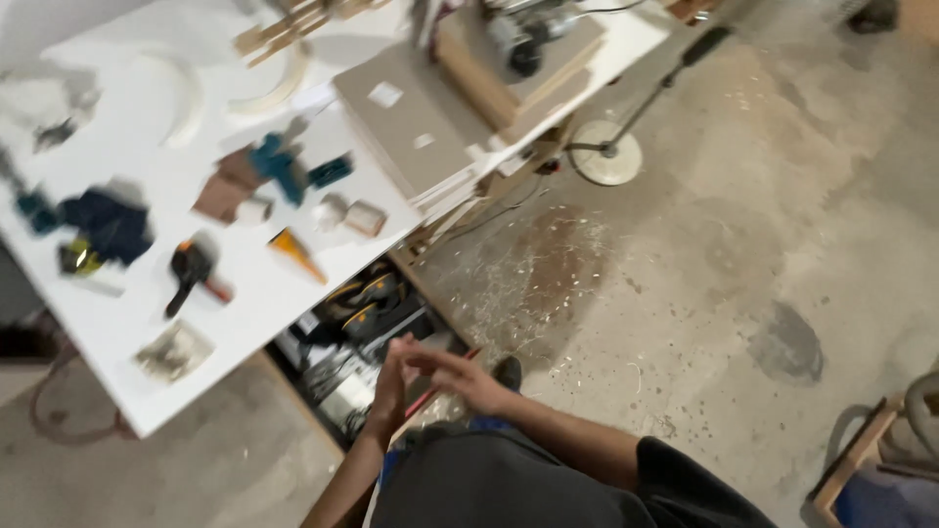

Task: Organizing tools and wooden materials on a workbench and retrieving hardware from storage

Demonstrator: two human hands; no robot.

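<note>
My two hands meet in front of my waist, low in the view. My left hand (389, 379) is raised with its fingers up and rests against my right hand (458, 377), whose fingers point left. A thin red pencil (423, 399) runs slantwise under my right hand and seems to be held in it; motion blur hides the grip. Both hands hover over the edge of a white workbench (147, 323) and the shelf beneath it.
On the bench lie a blue clamp (284, 168), a black-and-orange tool (191, 269), an orange wedge (293, 252), small wood blocks (364, 217) and stacked boards (411, 122). Yellow-and-black power tools (367, 305) sit below. A round-based stand (606, 156) and a wooden crate (859, 460) stand on the dusty concrete floor.
</note>
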